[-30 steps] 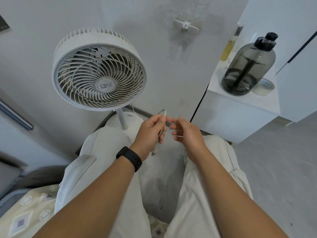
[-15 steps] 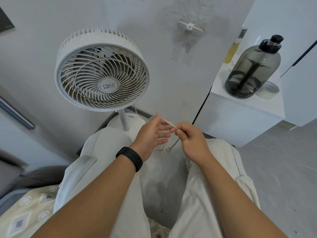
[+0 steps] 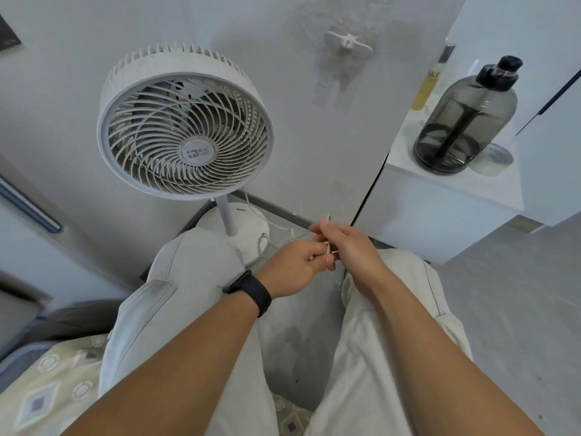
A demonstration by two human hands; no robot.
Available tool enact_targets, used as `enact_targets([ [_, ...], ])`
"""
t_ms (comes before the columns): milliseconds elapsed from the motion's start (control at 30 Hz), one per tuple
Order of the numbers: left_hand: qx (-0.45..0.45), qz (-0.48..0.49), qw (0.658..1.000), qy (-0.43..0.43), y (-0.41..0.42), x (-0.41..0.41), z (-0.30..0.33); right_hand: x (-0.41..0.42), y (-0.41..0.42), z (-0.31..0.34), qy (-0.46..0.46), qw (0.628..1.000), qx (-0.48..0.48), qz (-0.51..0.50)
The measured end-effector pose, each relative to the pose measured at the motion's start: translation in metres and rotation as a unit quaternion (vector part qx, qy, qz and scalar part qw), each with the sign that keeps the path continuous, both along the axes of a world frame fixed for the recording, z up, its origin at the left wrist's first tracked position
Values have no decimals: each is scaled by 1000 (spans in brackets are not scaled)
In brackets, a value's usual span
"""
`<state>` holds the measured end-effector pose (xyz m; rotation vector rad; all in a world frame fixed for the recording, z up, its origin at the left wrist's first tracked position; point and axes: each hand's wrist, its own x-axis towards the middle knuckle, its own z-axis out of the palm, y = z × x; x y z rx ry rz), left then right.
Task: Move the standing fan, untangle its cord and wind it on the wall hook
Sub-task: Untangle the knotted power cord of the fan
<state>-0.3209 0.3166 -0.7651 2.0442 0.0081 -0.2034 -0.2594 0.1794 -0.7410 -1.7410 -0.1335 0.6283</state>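
Note:
The white standing fan stands against the wall at centre left, its round base partly hidden behind my left knee. Its thin white cord runs from the base to my hands. My left hand pinches a bend of the cord. My right hand is close against it, fingers curled round the cord, a short piece sticking up above the knuckles. High on the wall, right of the fan head, sits the white wall hook, bare.
A white cabinet stands at the right, carrying a dark water bottle, a yellow bottle and a small round tin. A patterned bed cover lies at the lower left. Grey floor lies to the right.
Both hands have shifted to the right and closed together on the cord; the loop between them is smaller now. The fan stands where it was.

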Motion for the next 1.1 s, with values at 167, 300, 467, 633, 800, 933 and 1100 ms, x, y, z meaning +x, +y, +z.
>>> enact_targets([
  [167, -33, 82, 995, 41, 2, 4, 2, 5, -3, -12, -154, 987, -39, -3],
  [300, -323, 247, 900, 157, 12, 15, 18, 4, -7, -18, -267, 960, -74, 35],
  [467, -426, 266, 844, 186, 19, 20, 16, 4, -9, -26, -361, 918, -127, 100],
  [633, -440, 286, 834, 170, 14, 22, 14, 5, -9, -30, -372, 905, -170, 117],
  [800, -541, 250, 783, 178, 17, 20, 21, 2, -9, -17, -379, 911, -120, 108],
  [933, -477, 224, 840, 133, 15, 18, 21, 3, -8, -22, -356, 913, -149, 130],
  [1100, -121, 114, 986, -29, 8, 14, 10, 6, -6, -4, -113, 991, -66, -26],
])
